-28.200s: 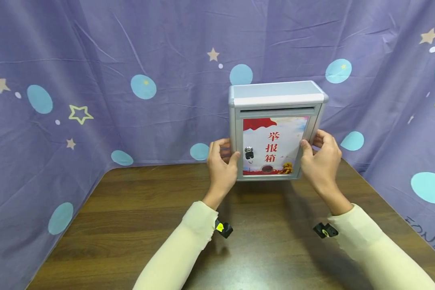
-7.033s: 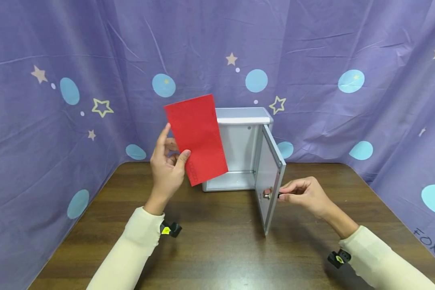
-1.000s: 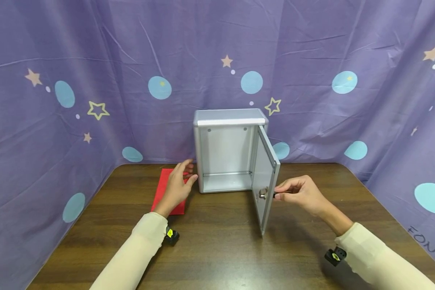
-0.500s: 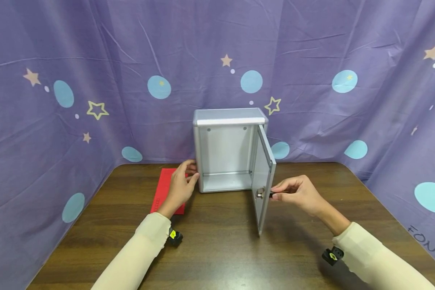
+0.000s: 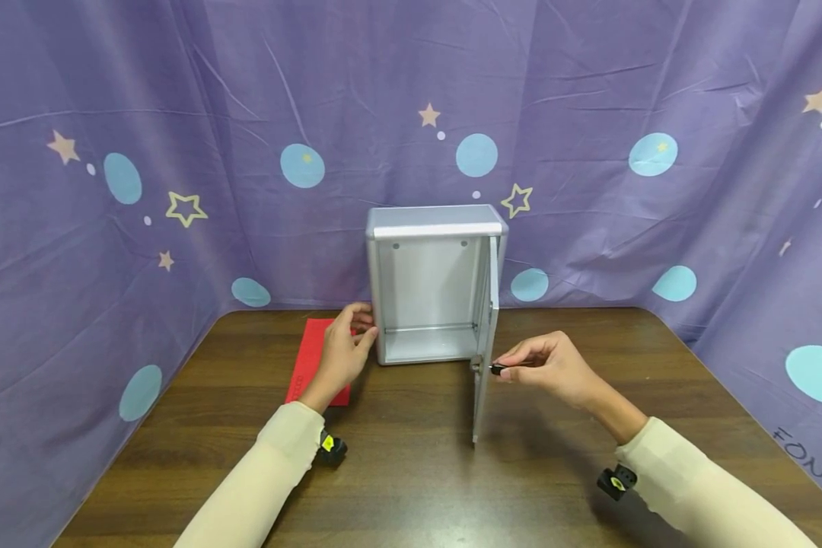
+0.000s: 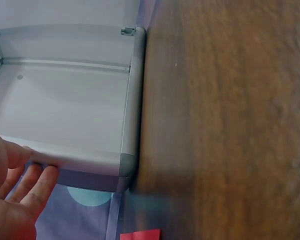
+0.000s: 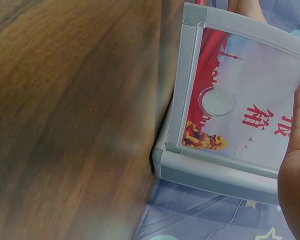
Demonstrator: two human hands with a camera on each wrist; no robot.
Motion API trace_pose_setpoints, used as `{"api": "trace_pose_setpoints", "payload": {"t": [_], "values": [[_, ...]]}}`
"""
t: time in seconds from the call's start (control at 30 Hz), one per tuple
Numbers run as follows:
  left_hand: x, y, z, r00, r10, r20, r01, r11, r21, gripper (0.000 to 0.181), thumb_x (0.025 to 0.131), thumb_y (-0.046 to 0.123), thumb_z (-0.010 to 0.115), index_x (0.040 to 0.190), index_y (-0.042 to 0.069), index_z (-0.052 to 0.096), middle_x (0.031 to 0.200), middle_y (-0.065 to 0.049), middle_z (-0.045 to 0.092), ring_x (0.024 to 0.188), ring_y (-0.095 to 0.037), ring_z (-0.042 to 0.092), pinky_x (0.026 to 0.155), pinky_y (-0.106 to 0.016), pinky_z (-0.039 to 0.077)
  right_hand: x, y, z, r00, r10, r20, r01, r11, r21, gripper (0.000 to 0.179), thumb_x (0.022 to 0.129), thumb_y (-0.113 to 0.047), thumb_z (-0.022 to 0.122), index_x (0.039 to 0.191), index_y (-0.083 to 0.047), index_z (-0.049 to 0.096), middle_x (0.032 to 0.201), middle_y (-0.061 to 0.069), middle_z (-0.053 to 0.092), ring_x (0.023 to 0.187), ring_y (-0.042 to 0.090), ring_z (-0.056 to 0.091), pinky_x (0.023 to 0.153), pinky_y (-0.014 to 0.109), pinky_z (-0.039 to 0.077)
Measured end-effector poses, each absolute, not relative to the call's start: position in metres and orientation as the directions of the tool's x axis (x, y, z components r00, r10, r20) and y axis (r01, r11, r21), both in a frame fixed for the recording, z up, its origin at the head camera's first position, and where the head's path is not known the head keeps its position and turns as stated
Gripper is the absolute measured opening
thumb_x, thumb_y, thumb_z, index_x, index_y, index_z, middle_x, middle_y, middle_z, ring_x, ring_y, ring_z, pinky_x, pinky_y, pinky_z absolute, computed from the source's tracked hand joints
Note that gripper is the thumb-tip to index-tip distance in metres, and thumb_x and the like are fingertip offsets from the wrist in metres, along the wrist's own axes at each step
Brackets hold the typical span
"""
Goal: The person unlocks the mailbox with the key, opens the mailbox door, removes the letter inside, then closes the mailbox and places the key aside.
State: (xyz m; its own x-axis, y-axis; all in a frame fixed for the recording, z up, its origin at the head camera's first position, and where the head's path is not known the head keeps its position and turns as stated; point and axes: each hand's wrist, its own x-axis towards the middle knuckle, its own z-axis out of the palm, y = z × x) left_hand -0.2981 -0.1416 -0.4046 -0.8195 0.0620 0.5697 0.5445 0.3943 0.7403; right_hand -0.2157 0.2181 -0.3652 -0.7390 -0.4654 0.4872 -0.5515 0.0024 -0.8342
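A silver metal suggestion box (image 5: 438, 221) stands upright at the back of the table. Its hinged door (image 5: 488, 358) hangs ajar on the right side, a printed poster on its front (image 7: 250, 95). My right hand (image 5: 551, 369) pinches the black-headed key (image 5: 498, 369) in the door's lock. My left hand (image 5: 345, 350) holds the box's left side; in the left wrist view the thumb (image 6: 17, 152) lies at the front rim and the fingers (image 6: 42, 187) against the outer wall. Partly hidden behind that hand, a red envelope (image 5: 308, 354) lies flat on the table.
The brown wooden table (image 5: 411, 487) runs under everything. A purple curtain (image 5: 356, 91) with stars and blue spots closes off the back and both sides, right behind the box.
The red envelope, earlier in my left hand, now lies on the table. That hand has moved right onto the box's side. My right hand has swung the door leftward, nearer to shut.
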Motion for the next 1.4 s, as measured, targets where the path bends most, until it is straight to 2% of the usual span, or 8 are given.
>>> {"api": "trace_pose_setpoints", "payload": {"t": [0.23, 0.47, 0.77, 0.9, 1.1, 1.4], "values": [[-0.297, -0.141, -0.404, -0.819, 0.054, 0.571, 0.545, 0.386, 0.745, 0.036, 0.09, -0.01, 0.07, 0.123, -0.003, 0.059, 0.106, -0.019, 0.067, 0.096, -0.032, 0.068, 0.082, -0.042, 0.062, -0.218, 0.21, -0.366, -0.74, -0.478, 0.473, -0.531, -0.017, -0.847, 0.015, 0.081, 0.016, 0.074, 0.096, 0.013, 0.074, 0.094, 0.014, 0.077, 0.08, 0.018, 0.075, 0.067, 0.03, 0.063], [-0.298, -0.141, -0.405, -0.818, 0.052, 0.573, 0.546, 0.38, 0.746, 0.035, 0.09, -0.011, 0.07, 0.122, -0.004, 0.059, 0.106, -0.019, 0.067, 0.095, -0.032, 0.068, 0.082, -0.043, 0.062, -0.22, 0.199, -0.366, -0.758, -0.474, 0.448, -0.509, 0.001, -0.861, 0.017, 0.08, 0.018, 0.072, 0.096, 0.013, 0.074, 0.094, 0.014, 0.077, 0.079, 0.013, 0.074, 0.066, 0.029, 0.062], [-0.296, -0.141, -0.405, -0.823, 0.047, 0.566, 0.537, 0.387, 0.75, 0.035, 0.09, -0.01, 0.07, 0.123, -0.003, 0.059, 0.106, -0.018, 0.067, 0.095, -0.03, 0.068, 0.08, -0.033, 0.062, -0.223, 0.183, -0.365, -0.759, -0.483, 0.436, -0.495, -0.007, -0.869, 0.016, 0.081, 0.016, 0.074, 0.097, 0.014, 0.073, 0.094, 0.016, 0.077, 0.08, 0.009, 0.072, 0.067, 0.028, 0.062], [-0.297, -0.142, -0.404, -0.822, 0.05, 0.567, 0.538, 0.391, 0.747, 0.035, 0.091, -0.01, 0.07, 0.123, -0.003, 0.059, 0.106, -0.018, 0.067, 0.096, -0.03, 0.068, 0.08, -0.035, 0.063, -0.224, 0.175, -0.363, -0.781, -0.468, 0.413, -0.474, 0.014, -0.88, 0.016, 0.081, 0.013, 0.076, 0.097, 0.012, 0.075, 0.096, 0.02, 0.076, 0.08, 0.012, 0.073, 0.068, 0.028, 0.062], [-0.296, -0.141, -0.402, -0.815, 0.053, 0.577, 0.551, 0.379, 0.743, 0.034, 0.091, -0.01, 0.069, 0.122, -0.004, 0.059, 0.106, -0.019, 0.067, 0.096, -0.032, 0.068, 0.081, -0.042, 0.062, -0.228, 0.161, -0.358, -0.818, -0.439, 0.373, -0.455, 0.094, -0.886, 0.015, 0.081, 0.002, 0.082, 0.096, 0.002, 0.079, 0.094, 0.016, 0.077, 0.077, 0.014, 0.072, 0.066, 0.027, 0.061], [-0.299, -0.14, -0.404, -0.811, 0.057, 0.582, 0.555, 0.386, 0.737, 0.033, 0.09, -0.01, 0.069, 0.121, -0.005, 0.059, 0.105, -0.018, 0.067, 0.095, -0.031, 0.068, 0.081, -0.041, 0.063, -0.238, 0.135, -0.358, -0.832, -0.408, 0.375, -0.444, 0.086, -0.892, 0.014, 0.082, 0.003, 0.081, 0.096, 0.004, 0.079, 0.092, 0.015, 0.077, 0.077, 0.015, 0.074, 0.068, 0.026, 0.062]]}}
